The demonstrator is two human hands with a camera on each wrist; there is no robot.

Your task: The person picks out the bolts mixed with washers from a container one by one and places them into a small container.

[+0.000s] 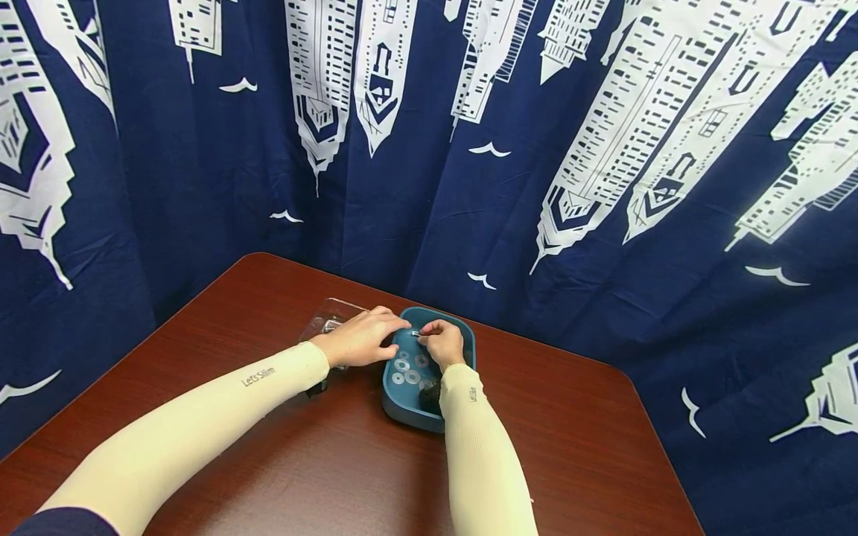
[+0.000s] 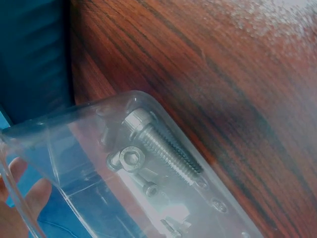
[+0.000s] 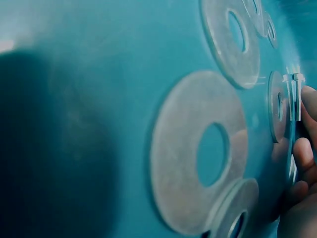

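Note:
A blue tray (image 1: pixel 391 394) holds several flat grey washers (image 3: pixel 193 153). My right hand (image 1: pixel 444 345) reaches into it, fingers curled, pinching a small silver bolt (image 3: pixel 298 96) close over the tray floor by one washer. My left hand (image 1: pixel 365 336) lies across the tray's left rim, fingers loosely spread and nothing in them; its fingertips come near the bolt. Under the left wrist stands a clear plastic box (image 2: pixel 143 99) with a large socket-head bolt (image 2: pixel 158 146) and several smaller bolts inside. The right forearm hides part of the tray.
The reddish-brown wooden table (image 1: pixel 322 461) extends around the tray and box. A dark blue curtain (image 1: pixel 402 208) with white building prints hangs just behind the table's far edge. Dark wrist cameras sit below both wrists, the right one over the tray's near end.

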